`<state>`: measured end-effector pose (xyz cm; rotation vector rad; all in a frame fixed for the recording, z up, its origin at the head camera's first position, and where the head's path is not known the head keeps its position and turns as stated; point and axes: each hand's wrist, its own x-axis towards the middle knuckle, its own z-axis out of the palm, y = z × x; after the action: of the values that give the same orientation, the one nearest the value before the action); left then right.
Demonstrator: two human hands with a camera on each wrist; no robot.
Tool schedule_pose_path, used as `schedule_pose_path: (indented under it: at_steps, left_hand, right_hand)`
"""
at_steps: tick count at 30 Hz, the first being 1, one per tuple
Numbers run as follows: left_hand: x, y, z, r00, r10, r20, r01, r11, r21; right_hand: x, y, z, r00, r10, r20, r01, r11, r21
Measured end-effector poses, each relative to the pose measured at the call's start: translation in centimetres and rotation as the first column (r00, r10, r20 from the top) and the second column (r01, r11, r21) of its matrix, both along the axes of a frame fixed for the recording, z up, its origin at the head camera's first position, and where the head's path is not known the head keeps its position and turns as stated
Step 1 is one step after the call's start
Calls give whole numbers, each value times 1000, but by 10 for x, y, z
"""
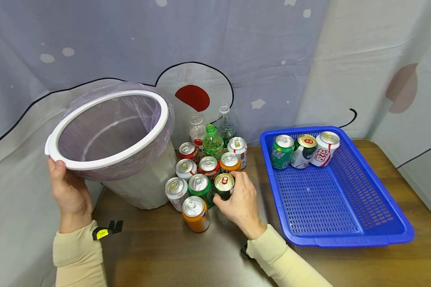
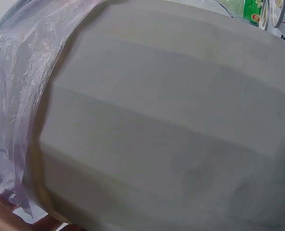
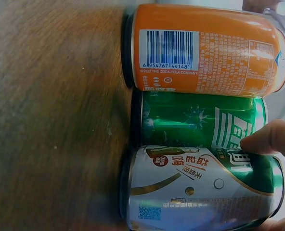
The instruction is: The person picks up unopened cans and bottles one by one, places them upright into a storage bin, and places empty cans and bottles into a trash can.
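I have the right grip (image 1: 238, 199) pinching a gold-topped can (image 1: 222, 189), upright near the middle of the worktop (image 1: 143, 251), beside a green can (image 1: 200, 185). My left grip (image 1: 72, 195) holds a bin (image 1: 140, 191) by its rim, leaning toward the left edge; I see a blue basket (image 1: 309, 199) by the right edge.

Bin (image 1: 140, 191) stands left, basket (image 1: 316, 199) right; cans (image 1: 200, 183) cluster between; bottles (image 1: 212, 145) behind.

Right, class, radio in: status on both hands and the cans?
Left hand holds lined bin. Right hand grips gold-topped can outside blue basket. Green can crowds the gripped can's left.
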<state>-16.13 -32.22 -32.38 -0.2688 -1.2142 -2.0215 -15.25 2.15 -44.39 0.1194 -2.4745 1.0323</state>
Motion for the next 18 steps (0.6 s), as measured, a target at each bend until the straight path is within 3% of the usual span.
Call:
schedule_pose_path:
  at_steps: [18]
  left_hand:
    - [0,-1,-1,1000,-5,1,5,1000,7]
  right_hand:
    - [11,7,5,999,24,-27,-23,999,33]
